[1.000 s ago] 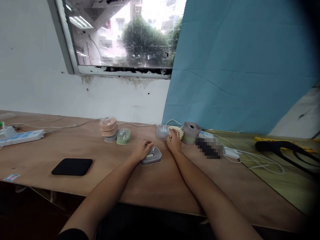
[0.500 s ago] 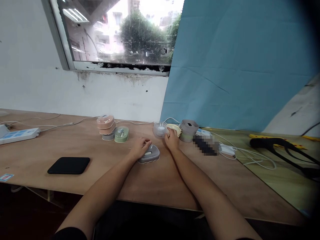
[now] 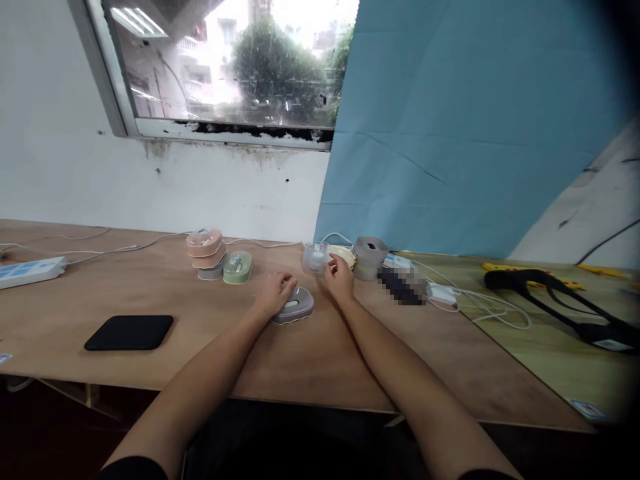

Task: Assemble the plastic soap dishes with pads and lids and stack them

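Note:
My left hand [image 3: 273, 294] rests on the left edge of a grey oval case [image 3: 296, 306] lying on the wooden table [image 3: 150, 293], fingers curled over it. My right hand [image 3: 339, 278] reaches just behind it, fingers pinched on a small clear round piece [image 3: 315, 257] next to a cream-coloured case [image 3: 343, 253]. A taller grey stack of cases [image 3: 369, 256] stands right of my right hand.
A pink stack of cases [image 3: 204, 249] and a green case [image 3: 237, 267] sit to the left. A black pad [image 3: 129, 332] lies near the front edge, a white power strip [image 3: 27, 272] at far left, white chargers and cables [image 3: 465, 300] and a black strap [image 3: 555, 297] to the right.
The view has drifted right and slightly down. My right hand has closed on the clear round piece and drawn it a little toward me; my left hand stays on the grey case.

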A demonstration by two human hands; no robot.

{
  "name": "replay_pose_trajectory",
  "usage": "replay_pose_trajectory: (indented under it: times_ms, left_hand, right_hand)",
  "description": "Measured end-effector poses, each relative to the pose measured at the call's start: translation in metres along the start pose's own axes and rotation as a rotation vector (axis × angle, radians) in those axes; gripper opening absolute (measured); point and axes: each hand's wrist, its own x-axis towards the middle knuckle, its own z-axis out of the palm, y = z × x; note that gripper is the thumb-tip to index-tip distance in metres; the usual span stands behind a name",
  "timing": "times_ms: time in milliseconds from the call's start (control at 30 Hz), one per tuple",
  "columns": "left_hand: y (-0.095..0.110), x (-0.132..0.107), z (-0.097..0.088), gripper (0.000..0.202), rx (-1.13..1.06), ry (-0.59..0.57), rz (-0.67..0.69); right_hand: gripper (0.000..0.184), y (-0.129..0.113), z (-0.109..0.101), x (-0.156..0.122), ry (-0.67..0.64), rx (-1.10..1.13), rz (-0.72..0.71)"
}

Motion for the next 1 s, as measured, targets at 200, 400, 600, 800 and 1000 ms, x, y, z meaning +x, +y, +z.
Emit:
replay_pose_trajectory:
  times_ms: [200, 400, 600, 800, 1000]
  left_hand:
    - [-0.012, 0.004, -0.002, 0.037, 0.003, 0.157, -0.082]
    - [-0.028, 0.01, -0.006, 0.042, -0.026, 0.172, -0.217]
    - [-0.022, 0.007, -0.003, 0.05, -0.006, 0.038, -0.224]
    - [-0.014, 0.002, 0.0, 0.07, -0.227, -0.086, -0.255]
    - [-0.015, -0.002, 0.007, 0.123, -0.37, -0.08, -0.277]
  right_hand:
    - [0.066, -0.04, -0.025, -0.031, -0.58, 0.146, -0.358]
    - [0.077, -0.059, -0.011, -0.04, -0.8, 0.049, -0.312]
    - [0.046, -0.042, -0.007, -0.033, -0.554, 0.039, -0.185]
    - [0.049, -0.038, -0.002, -0.029, -0.317, 0.157, 0.153]
    - [0.053, -0.045, 0.009, -0.035, -0.365, 0.384, 0.178]
